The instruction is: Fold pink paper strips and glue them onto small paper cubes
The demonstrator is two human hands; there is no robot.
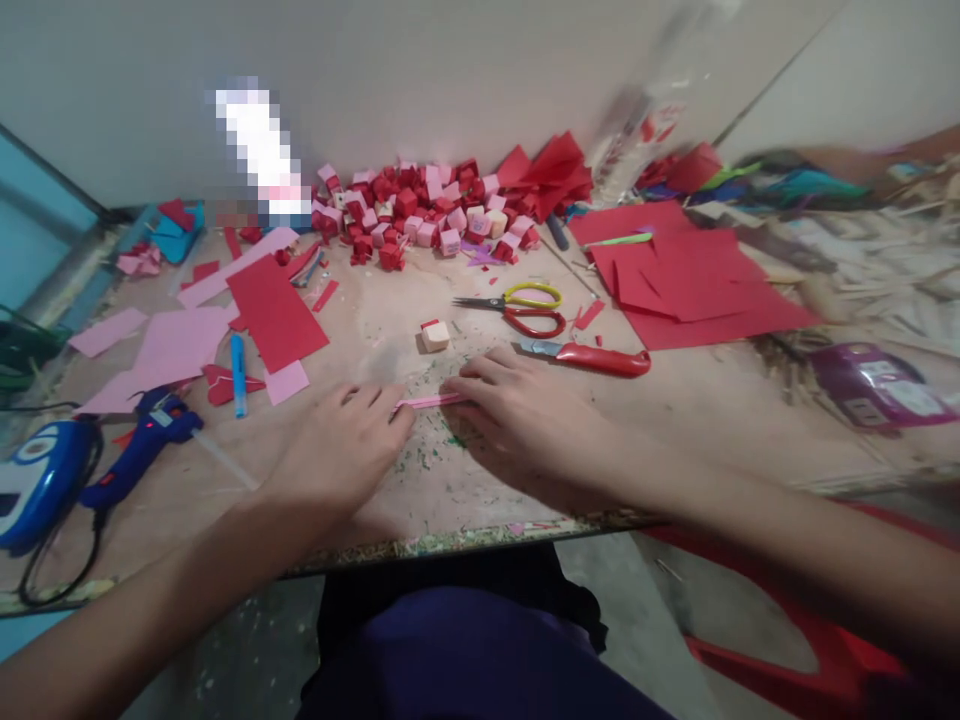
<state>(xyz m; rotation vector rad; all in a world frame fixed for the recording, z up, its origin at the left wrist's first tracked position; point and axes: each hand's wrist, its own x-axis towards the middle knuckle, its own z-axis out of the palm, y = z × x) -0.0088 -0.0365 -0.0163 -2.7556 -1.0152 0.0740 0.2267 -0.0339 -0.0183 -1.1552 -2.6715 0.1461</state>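
Pale walls stand behind a light brown desk [697,430] with lots of bits on it. Both hands are near its front edge, with a thin pink paper strip [429,402] between them. The left hand [356,430] holds one end and the right hand [532,415] holds the other, fingers bent in close. I cannot tell how hard they pinch.

Just past the hands sits a small cream block with some red on it [435,338]. Scissors with yellow and red handles [517,303] lie beyond the right hand, and a knife with a red handle [600,359] lies closer to it. Farther ahead of both hands is a big pile of little red and pink blocks [420,210]. To the left of the left hand are a blue marker [238,375] and a blue glue gun [146,445]. Big red paper sheets [705,275] lie ahead and to the right of the right hand.
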